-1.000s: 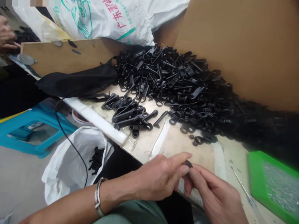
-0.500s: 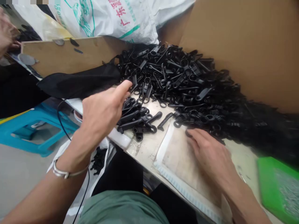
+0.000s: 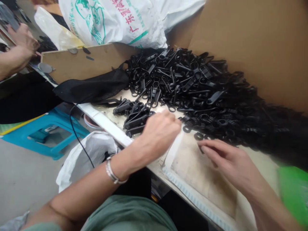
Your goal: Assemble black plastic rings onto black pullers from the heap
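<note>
A big heap of black plastic parts [image 3: 192,83] covers the back of the bench, with loose black rings [image 3: 199,134] at its near edge. A small cluster of longer black pieces [image 3: 134,117] lies at the bench's left edge. My left hand [image 3: 160,133], a bracelet on its wrist, hovers just right of that cluster with its back to me and its fingers hidden and blurred. My right hand [image 3: 226,160] lies low on a worn pad [image 3: 192,170], fingers stretched out, tips next to the loose rings.
A cardboard wall [image 3: 252,41] stands behind the heap, a white printed sack [image 3: 120,19] at the back. Black cloth [image 3: 96,86] lies left, a green tray [image 3: 293,192] right. Below the bench: a white bag [image 3: 84,154], a blue stool [image 3: 55,128]. Another person's hands [image 3: 19,48] work far left.
A second ago both hands pinched a small black piece at the front edge. Then they parted; my left hand reached to the cluster and has now swung right, my right hand stays by the rings.
</note>
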Tool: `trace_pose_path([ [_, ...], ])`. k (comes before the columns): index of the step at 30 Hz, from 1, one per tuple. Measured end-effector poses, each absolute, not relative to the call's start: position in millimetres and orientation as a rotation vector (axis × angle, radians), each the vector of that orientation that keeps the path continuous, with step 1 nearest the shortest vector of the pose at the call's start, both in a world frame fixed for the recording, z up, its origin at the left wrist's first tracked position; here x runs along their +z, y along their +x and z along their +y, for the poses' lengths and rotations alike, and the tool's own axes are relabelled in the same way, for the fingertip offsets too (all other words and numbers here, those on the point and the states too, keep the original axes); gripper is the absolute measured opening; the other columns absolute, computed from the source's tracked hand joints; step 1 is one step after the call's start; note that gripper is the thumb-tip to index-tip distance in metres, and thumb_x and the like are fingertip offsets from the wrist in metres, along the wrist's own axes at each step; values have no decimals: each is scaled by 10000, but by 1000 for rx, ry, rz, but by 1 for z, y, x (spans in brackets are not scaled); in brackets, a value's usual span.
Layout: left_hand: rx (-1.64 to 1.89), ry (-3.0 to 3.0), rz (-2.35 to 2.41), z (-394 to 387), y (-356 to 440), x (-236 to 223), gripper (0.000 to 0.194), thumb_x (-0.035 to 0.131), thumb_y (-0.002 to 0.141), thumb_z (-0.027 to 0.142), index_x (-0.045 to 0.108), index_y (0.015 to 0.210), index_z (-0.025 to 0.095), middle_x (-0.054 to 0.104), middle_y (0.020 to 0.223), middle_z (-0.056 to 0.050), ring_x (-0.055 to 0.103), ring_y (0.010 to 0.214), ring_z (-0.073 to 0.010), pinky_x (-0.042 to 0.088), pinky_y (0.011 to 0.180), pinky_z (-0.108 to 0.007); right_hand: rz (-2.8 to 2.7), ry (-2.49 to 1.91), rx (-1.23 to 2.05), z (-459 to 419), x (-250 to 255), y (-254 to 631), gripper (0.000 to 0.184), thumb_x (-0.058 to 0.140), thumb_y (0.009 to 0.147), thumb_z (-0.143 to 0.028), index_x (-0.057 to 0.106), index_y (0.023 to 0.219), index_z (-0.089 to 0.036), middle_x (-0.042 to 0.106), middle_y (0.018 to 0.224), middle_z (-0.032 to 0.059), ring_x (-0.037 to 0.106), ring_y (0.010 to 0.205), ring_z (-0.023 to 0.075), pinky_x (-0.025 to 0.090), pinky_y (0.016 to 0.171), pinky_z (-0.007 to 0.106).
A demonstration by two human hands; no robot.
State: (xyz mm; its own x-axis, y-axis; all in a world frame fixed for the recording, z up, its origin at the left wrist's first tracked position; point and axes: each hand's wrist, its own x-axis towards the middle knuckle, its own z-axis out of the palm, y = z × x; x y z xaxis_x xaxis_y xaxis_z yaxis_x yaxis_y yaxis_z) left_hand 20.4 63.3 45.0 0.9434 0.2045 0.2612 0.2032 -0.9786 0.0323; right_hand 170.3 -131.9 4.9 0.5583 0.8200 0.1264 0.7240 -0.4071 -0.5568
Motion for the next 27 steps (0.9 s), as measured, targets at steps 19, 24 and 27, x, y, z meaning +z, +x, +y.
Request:
trace_pose_path([
  [19, 252, 1910, 379, 35, 14, 30, 403, 520, 947, 217, 626, 1323, 119, 741, 1117, -116, 679, 1010, -209, 523, 904, -353, -1187, -2134, 184, -186, -5, 153, 412, 682, 842, -635, 782, 959, -252, 764, 946, 54, 707, 668, 209, 619, 623, 337],
  [24, 5, 1105, 289, 15, 13, 20, 402, 626, 887, 174, 656, 1282, 102, 718, 1045, -114, 678, 916, -159, 525, 870, -312, -714, -1798, 112, -174, 7, 140, 322, 834, 776, -404, 780, 1060, -263, 768, 1039, 52, 743, 882, 242, 659, 774, 357],
  [27, -76, 883, 217, 3, 15, 16, 384, 668, 800, 96, 718, 1179, 134, 696, 1021, -79, 667, 882, -126, 507, 899, -290, -761, -1710, 14, -161, 5, 132, 232, 796, 824, -337, 777, 1047, -277, 713, 1216, 49, 673, 1135, 251, 633, 894, 366],
])
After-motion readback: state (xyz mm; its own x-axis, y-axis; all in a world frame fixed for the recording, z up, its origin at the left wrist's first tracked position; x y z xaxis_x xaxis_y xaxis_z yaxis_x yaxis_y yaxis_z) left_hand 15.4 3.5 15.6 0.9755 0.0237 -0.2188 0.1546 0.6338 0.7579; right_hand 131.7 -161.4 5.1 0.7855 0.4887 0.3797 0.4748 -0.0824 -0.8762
